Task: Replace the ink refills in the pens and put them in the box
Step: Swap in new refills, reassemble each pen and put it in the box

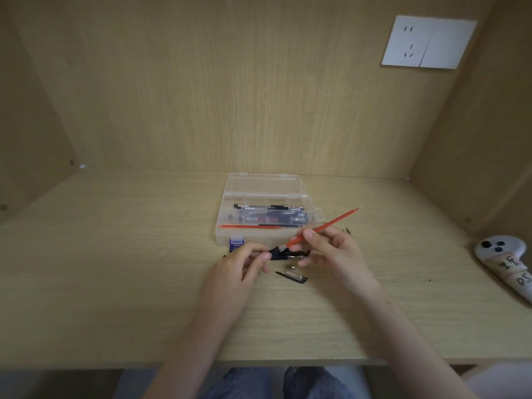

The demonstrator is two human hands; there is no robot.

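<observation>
1. The desk carries everything. A white controller lies at its right edge, well apart from the work.
2. The box is clear plastic with its lid folded back, and sits just beyond my hands. I see several dark pens in it and 1 red refill along its front wall.
3. My left hand pinches the black barrel between thumb and fingertips, holding it just above the desk in front of the box.
4. My right hand grips the refill between thumb and forefinger near its lower end. The other fingers are curled beneath.
5. The refill is a thin red tube slanting up to the right, and its low end meets the barrel's mouth. I judge it very light, smooth and a little bendy. A hold close to the mouth, as now, should keep it from bowing when pushed. Its writing tip looks fragile, so I would keep my fingers off it.
6. The barrel seems stiff and light. I judge a hold around its middle steadies it best.
7. A cap lies on the desk near my hands. It looks slippery and apt to roll.
8. A small metal tip sits just beside the cap and is easily lost. I would pinch it by its sides.
</observation>
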